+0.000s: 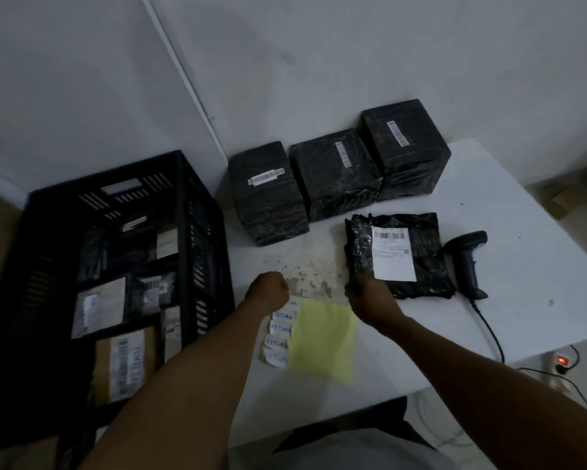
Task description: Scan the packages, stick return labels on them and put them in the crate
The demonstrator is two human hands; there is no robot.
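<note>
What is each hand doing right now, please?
Left hand: fingers curled over the strip of white paper return labels; a pinch cannot be told.
Right hand: grips the black plastic mailer bag.

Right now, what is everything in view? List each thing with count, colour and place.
wrapped boxes: three, black, in a row at the table's back edge by the wall
flat package: one, black with a white shipping label, table right of centre
scanner: one, black, corded, right of the flat package
return labels: several, white, near table edge
yellow sheet: one, beside the labels
crate: one, black, left of the table, holding parcels
table: one, white
left hand: curled above the labels
right hand: grips the flat package's near corner
</note>
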